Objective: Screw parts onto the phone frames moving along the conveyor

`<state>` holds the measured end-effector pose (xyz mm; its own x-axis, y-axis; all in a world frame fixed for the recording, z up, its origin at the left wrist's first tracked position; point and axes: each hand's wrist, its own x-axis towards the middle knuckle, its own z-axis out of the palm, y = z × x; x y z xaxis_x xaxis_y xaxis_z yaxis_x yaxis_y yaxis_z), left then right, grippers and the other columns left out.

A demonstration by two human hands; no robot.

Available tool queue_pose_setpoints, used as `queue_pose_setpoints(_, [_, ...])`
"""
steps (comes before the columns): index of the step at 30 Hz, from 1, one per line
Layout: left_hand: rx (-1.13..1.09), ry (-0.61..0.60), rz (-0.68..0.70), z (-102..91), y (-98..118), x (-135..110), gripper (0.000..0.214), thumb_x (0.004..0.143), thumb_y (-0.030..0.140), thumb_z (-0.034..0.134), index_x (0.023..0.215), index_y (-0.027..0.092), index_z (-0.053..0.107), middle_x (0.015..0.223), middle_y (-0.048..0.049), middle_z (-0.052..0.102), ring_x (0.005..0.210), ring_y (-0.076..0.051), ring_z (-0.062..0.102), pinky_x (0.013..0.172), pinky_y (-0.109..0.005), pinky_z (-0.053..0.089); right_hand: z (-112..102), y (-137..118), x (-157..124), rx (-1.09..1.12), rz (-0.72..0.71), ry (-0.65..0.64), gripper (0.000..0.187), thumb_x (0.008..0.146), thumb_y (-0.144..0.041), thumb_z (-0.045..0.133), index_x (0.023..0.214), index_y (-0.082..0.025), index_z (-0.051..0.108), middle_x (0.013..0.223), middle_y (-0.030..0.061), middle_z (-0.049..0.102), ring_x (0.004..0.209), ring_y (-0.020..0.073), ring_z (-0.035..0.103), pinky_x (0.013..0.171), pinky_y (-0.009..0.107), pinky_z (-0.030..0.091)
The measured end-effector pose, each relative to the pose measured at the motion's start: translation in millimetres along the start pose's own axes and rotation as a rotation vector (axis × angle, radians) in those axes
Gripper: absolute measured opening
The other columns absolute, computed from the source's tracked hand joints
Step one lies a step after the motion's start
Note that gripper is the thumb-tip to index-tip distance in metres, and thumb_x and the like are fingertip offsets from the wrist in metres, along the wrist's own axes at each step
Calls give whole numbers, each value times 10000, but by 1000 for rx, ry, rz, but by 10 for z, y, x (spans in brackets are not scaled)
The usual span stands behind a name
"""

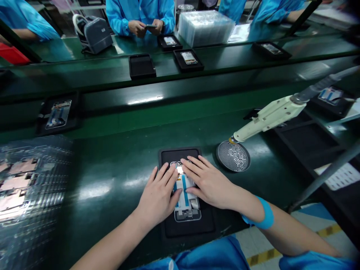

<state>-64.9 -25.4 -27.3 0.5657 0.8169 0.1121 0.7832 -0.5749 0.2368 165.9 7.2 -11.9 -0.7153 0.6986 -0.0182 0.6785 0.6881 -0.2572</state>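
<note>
An opened phone body [186,200] with blue strips inside lies on a black tray [194,227] at the near edge of the green bench. My left hand [159,195] rests flat on its left side, fingers stretched toward the top of the phone. My right hand [208,182] lies flat over its upper right, fingertips touching the top end next to the left fingertips. Neither hand holds anything. A blue wrist band [263,215] circles my right forearm.
A round mesh dish of screws [233,155] sits right of the tray, with a hanging cream electric screwdriver [270,118] over it. Clear blister trays [28,187] lie at left. Black trays with phones [57,114] stand farther back. A person opposite holds a phone [150,27].
</note>
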Motion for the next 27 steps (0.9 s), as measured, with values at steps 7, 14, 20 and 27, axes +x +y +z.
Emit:
queue_pose_setpoints(7, [-115,32,10,23,-57,4,521,1008,362,502,1475,134,472,1551,-132,488,1478,-326,389,1204,-580,346,53,187,65,259,-25,186,447,1039,-385,478,1426,-166,528,1475,122,565,1415,266,489,1211,571,375])
queue_pose_setpoints(14, [-159,54,5,45,-53,10,533,991,330,511,1483,130,462,1547,-148,489,1465,-347,404,1178,-617,369,105,148,164,369,-94,244,354,1022,-328,507,1351,-207,557,1433,119,601,1374,257,528,1166,564,423])
queue_pose_setpoints(20, [-148,53,12,34,-49,10,519,992,327,506,1470,128,467,1548,-140,490,1463,-349,406,1174,-620,375,93,174,161,351,-119,210,326,1024,-322,503,1324,-223,583,1389,91,640,1378,258,521,1166,568,419])
queue_pose_setpoints(27, [-203,89,-5,71,-46,0,496,984,316,516,1451,155,482,1528,-140,512,1458,-332,418,1171,-604,386,43,82,152,154,-77,122,381,1002,-345,553,1363,-235,606,1422,85,620,1409,320,485,1166,641,388])
